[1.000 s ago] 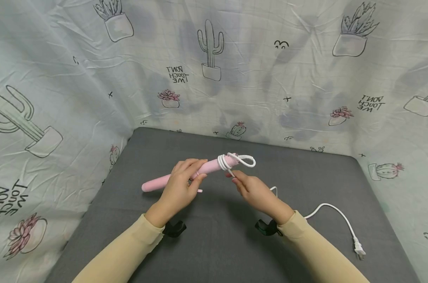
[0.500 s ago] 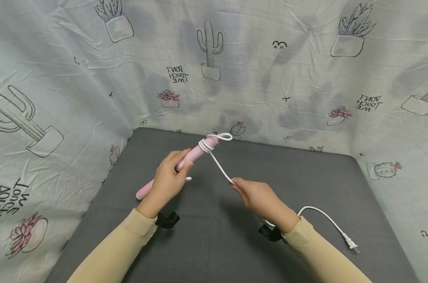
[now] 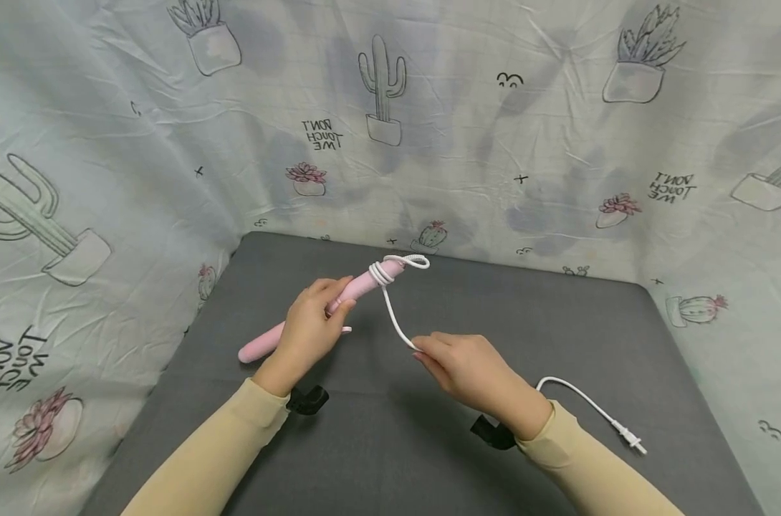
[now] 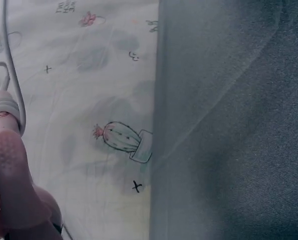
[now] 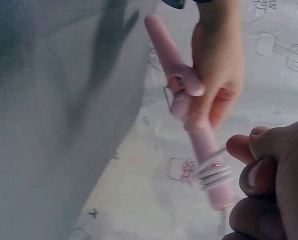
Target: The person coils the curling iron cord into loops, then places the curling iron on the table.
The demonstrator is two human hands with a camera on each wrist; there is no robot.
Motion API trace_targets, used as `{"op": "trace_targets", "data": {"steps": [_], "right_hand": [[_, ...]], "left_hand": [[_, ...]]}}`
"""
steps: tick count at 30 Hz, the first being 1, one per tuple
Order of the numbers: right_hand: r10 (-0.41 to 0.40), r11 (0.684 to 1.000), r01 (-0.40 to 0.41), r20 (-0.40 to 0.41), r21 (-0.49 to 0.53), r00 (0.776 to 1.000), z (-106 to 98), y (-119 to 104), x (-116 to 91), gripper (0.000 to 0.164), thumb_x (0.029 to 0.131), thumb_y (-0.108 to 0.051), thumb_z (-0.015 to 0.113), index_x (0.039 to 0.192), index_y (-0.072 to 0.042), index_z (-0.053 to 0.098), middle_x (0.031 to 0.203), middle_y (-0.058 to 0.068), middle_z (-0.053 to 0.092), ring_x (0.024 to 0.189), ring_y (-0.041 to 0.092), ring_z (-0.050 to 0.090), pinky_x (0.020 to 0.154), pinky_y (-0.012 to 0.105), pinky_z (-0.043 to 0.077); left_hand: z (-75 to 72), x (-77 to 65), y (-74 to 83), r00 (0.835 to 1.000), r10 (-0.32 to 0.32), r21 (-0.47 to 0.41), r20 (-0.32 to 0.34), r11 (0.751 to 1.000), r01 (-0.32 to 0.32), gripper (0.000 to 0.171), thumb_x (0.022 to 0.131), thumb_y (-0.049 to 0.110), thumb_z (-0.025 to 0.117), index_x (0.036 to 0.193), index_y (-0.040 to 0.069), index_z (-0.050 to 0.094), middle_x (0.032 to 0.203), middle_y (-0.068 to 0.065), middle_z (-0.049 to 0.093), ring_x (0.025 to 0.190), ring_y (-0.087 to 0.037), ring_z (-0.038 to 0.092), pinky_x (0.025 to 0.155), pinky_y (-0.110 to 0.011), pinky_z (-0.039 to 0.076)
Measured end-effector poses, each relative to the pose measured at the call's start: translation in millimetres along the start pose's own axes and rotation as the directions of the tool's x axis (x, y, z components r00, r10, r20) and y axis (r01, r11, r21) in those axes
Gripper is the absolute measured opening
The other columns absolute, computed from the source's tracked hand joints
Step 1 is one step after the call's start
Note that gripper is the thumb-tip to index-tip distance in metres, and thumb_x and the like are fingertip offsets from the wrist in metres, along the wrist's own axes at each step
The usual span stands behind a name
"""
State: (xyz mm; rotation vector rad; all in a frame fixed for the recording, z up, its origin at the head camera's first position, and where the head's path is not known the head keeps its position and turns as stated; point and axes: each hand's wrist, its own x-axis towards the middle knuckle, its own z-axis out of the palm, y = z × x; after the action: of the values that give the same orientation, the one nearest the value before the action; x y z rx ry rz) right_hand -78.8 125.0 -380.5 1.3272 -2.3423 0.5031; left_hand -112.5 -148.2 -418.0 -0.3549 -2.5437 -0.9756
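A pink curling iron (image 3: 360,287) is held above the table by my left hand (image 3: 308,322), which grips its middle. Its rounded barrel end (image 5: 161,37) points down and left, and the clamp lever (image 5: 191,82) shows beside the hand in the right wrist view. Several turns of white cord (image 3: 381,274) are wound round the handle near its upper end, where the cord also makes a loose loop. From those turns the cord slopes down to my right hand (image 3: 471,369), which pinches it between thumb and fingers. The left wrist view shows only part of the iron.
The loose end of the cord lies on the grey table (image 3: 377,459), with a two-pin plug (image 3: 629,436) to the right of my right forearm. A cactus-print cloth (image 3: 455,143) hangs behind and at both sides of the table.
The curling iron has shifted left and tilted more steeply with my left hand. My right hand has drawn away from the handle, cord in its fingers. The plug has slid slightly left.
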Motion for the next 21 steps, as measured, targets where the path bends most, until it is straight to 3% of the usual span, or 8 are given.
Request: {"op": "trace_targets", "data": {"steps": [4, 8, 14, 21], "right_hand": [[-0.036, 0.999, 0.035, -0.023, -0.026, 0.999, -10.4, -0.5, 6.7, 0.007, 0.094, -0.018, 0.064, 0.096, -0.012, 0.067, 0.069, -0.008, 0.041, 0.052, 0.003, 0.034, 0.047, 0.017, 0.032], [-0.054, 0.997, 0.051, -0.043, -0.051, 0.998, -23.1, 2.8, 13.8, 0.007, 0.093, -0.020, 0.066, 0.095, -0.013, 0.068, 0.071, -0.006, 0.042, 0.051, 0.004, 0.034, 0.046, 0.018, 0.031], [-0.034, 0.999, 0.033, -0.047, -0.033, 0.998, -38.5, 16.9, 20.5, 0.009, 0.088, -0.018, 0.073, 0.095, -0.013, 0.070, 0.073, -0.004, 0.044, 0.051, 0.005, 0.034, 0.046, 0.019, 0.031], [-0.016, 1.000, 0.016, -0.017, 0.015, 1.000, -44.2, 40.1, 22.4, 0.007, 0.088, -0.016, 0.072, 0.095, -0.015, 0.072, 0.075, -0.006, 0.045, 0.052, 0.004, 0.035, 0.047, 0.020, 0.033]], "left_hand": [[4.8, -1.4, 2.3, 0.997, 0.070, 0.087, 0.035, 0.994, -0.073, 0.044, 0.091, 0.020, 0.070, 0.133, 0.014, 0.061, 0.114, -0.005, 0.060, 0.091, -0.029, 0.054, 0.081, -0.045, 0.040], [11.3, -3.6, 7.5, 0.983, 0.144, 0.173, 0.114, 0.971, -0.162, 0.043, 0.091, 0.021, 0.069, 0.132, 0.014, 0.061, 0.115, -0.005, 0.060, 0.098, -0.033, 0.055, 0.085, -0.048, 0.041], [21.4, -10.2, 12.0, 0.945, 0.218, 0.207, 0.245, 0.940, -0.270, 0.041, 0.091, 0.023, 0.070, 0.130, 0.016, 0.063, 0.114, -0.003, 0.060, 0.099, -0.029, 0.056, 0.085, -0.045, 0.043], [24.0, -18.5, 20.6, 0.894, 0.329, 0.164, 0.305, 0.906, -0.390, 0.039, 0.090, 0.020, 0.071, 0.127, 0.017, 0.063, 0.112, -0.002, 0.061, 0.097, -0.029, 0.056, 0.089, -0.046, 0.043]]}}
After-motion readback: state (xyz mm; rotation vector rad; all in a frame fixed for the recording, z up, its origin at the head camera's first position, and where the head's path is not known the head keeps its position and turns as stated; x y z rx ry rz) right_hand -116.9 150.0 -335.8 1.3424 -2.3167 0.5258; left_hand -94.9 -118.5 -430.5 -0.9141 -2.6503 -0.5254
